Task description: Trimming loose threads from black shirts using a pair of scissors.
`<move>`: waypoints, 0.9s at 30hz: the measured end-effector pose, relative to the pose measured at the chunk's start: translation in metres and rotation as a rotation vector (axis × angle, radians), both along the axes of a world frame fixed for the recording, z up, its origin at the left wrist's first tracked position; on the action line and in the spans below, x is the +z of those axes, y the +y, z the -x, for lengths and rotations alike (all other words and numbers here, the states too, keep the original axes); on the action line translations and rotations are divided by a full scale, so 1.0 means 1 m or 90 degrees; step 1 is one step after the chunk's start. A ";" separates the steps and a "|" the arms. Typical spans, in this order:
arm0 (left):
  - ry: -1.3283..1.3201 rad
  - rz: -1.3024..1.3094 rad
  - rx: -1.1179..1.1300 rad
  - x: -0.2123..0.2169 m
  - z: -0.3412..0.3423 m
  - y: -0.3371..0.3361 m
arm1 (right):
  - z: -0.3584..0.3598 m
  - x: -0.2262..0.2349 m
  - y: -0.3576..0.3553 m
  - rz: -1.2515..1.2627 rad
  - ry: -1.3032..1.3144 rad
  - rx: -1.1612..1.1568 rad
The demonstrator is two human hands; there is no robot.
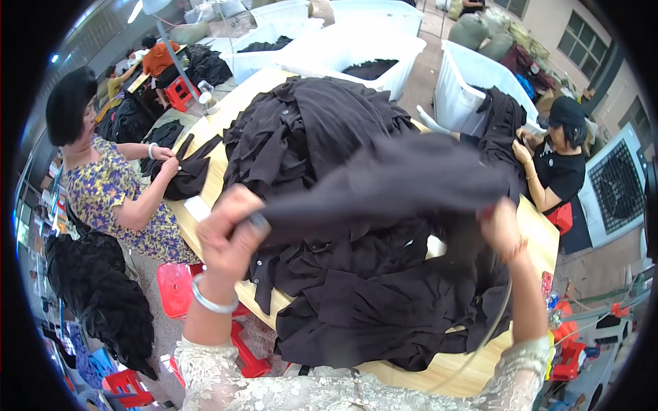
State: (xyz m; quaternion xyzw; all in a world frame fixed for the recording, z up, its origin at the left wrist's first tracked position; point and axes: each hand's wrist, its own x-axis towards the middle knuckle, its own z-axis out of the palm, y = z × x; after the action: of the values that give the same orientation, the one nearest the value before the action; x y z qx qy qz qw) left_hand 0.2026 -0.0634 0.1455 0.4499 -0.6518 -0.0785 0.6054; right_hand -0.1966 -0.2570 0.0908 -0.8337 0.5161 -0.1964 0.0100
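Note:
A black garment [391, 181] is stretched in the air between my two hands, blurred by motion. Its left end is gripped in my closed left hand [233, 229], with a bangle on that wrist. At the other end my right hand [502, 229] is closed on the cloth, its fingers partly smeared. Beneath it, more black garments [370, 315] lie spread over the wooden table [473, 373]. A large heap of black clothes [301, 123], some with buttons, rises behind the held one.
White plastic bins [456, 89] with dark cloth stand beyond the table. One person [113, 157] handles black cloth at the left; another person [565, 161] does so at the right. Red stools [177, 288] and a black cloth pile [99, 301] are on the left floor. A thin cable [490, 335] crosses the near right.

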 end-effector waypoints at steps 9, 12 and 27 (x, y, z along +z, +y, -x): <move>0.069 -0.058 0.293 -0.024 -0.153 -0.078 | -0.184 0.073 -0.118 -0.080 -0.032 0.216; -0.169 -0.131 0.385 -0.070 -0.127 -0.054 | -0.156 0.008 -0.080 0.001 0.068 0.181; 0.493 -0.840 -0.032 -0.302 0.092 0.086 | 0.019 -0.168 0.205 -0.418 0.026 -0.163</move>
State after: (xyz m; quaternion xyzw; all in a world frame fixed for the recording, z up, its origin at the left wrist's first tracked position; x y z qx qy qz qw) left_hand 0.1103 0.0228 -0.1564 0.6435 -0.2215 -0.6172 0.3947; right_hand -0.2159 -0.0523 -0.0769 -0.7182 0.6523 -0.0027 0.2423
